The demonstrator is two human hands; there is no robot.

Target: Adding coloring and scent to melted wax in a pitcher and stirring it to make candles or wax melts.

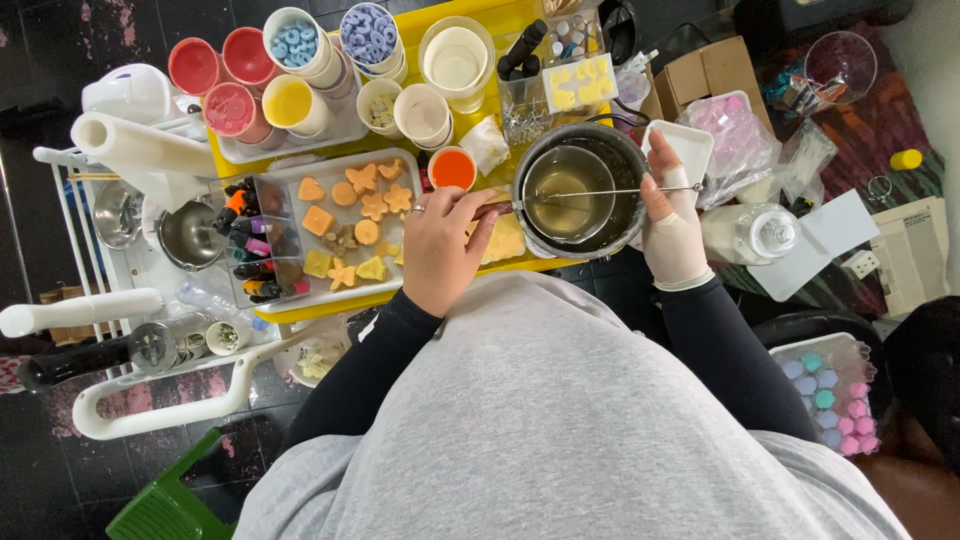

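Note:
My left hand grips the handle end of a small metal melting pot that sits inside a larger dark pot and holds pale yellowish liquid. A thin metal rod lies across both pots. My right hand, with white tape on the fingers and wrist, rests against the right rim of the dark pot and touches the rod's end. Both sleeves are black.
A yellow tray carries several cups of coloured wax pieces, an orange-filled cup and a white tray of orange and yellow wax shapes beside small dye bottles. A paper roll lies left. A plastic jar and boxes stand right.

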